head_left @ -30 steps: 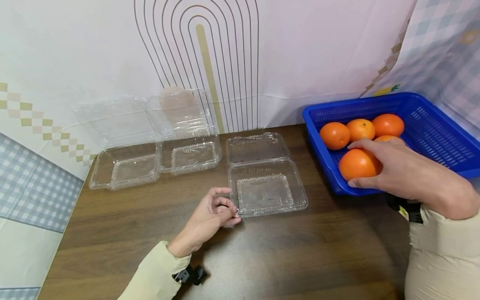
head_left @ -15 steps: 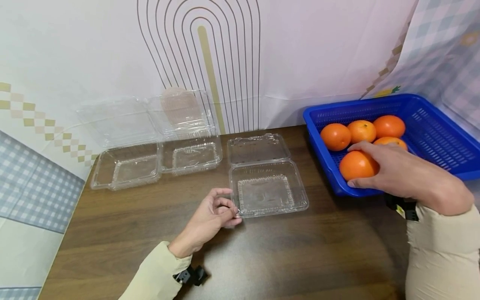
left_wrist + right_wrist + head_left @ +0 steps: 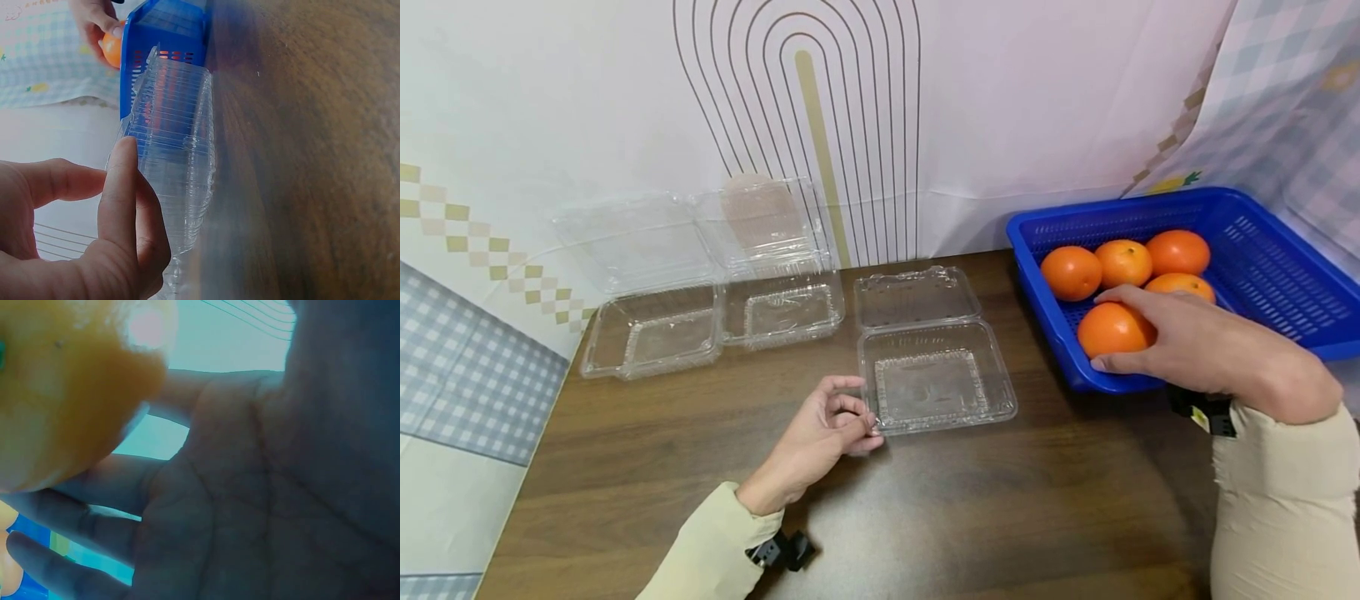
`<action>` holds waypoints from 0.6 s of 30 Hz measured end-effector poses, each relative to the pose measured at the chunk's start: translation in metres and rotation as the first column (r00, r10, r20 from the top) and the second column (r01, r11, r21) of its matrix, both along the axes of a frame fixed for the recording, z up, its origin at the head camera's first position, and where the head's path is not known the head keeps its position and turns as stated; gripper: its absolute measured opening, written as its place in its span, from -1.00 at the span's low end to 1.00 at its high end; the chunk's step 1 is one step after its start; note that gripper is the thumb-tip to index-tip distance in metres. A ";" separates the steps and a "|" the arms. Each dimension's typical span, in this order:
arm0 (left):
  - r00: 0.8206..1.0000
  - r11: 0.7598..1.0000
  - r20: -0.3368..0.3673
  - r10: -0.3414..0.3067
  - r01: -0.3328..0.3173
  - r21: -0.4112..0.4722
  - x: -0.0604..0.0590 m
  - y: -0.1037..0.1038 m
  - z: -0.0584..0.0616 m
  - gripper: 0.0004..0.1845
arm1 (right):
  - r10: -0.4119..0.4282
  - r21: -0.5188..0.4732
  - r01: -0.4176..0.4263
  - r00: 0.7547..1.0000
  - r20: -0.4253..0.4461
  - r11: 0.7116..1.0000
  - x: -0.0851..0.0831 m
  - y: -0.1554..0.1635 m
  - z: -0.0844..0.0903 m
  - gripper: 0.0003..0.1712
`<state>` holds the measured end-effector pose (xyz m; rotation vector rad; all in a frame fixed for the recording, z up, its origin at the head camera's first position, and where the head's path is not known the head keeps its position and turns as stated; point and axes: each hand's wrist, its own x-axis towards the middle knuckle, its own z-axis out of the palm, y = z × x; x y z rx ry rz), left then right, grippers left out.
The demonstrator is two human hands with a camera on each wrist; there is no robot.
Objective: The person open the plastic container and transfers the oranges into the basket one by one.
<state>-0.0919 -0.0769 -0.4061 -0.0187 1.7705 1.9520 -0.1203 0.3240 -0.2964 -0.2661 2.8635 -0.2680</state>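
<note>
My right hand (image 3: 1195,346) reaches into a blue basket (image 3: 1150,202) at the right and grips the front orange (image 3: 1103,330) from above. The right wrist view shows that orange (image 3: 69,381) against my palm (image 3: 262,487), fingers curled under it. Several more oranges (image 3: 1122,261) lie behind it in the basket. My left hand (image 3: 820,433) pinches the front left corner of an open clear clamshell container (image 3: 936,379) in the middle of the table. In the left wrist view my index finger (image 3: 119,187) lies along the container's rim (image 3: 181,156), with the basket (image 3: 165,37) beyond.
Two more open clear clamshell containers (image 3: 651,333) (image 3: 782,310) stand at the back left against the wall. The dark wooden table (image 3: 1000,500) runs bare in front of me. A patterned cloth (image 3: 475,367) hangs past the table's left edge.
My right hand has settled slightly lower and leftward on the front orange. The left hand has stayed at the container's corner.
</note>
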 end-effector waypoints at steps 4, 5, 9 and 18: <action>1.000 1.000 0.002 -0.002 0.002 0.001 0.000 0.000 0.000 -0.38 | 0.008 -0.006 -0.008 1.000 0.009 1.000 -0.002 0.001 -0.002 -0.21; 1.000 1.000 0.001 -0.003 0.003 0.002 0.000 0.000 0.000 -0.38 | 0.011 -0.006 -0.011 1.000 0.009 1.000 -0.002 0.001 -0.003 -0.21; 1.000 1.000 -0.001 -0.003 0.003 0.003 0.000 0.000 0.000 -0.38 | 0.014 -0.016 -0.013 1.000 0.021 1.000 -0.004 0.001 -0.005 -0.25; 1.000 1.000 -0.002 0.000 0.000 0.003 0.000 0.000 0.000 -0.39 | 0.000 0.009 0.000 0.998 0.057 1.000 -0.007 -0.003 -0.008 -0.26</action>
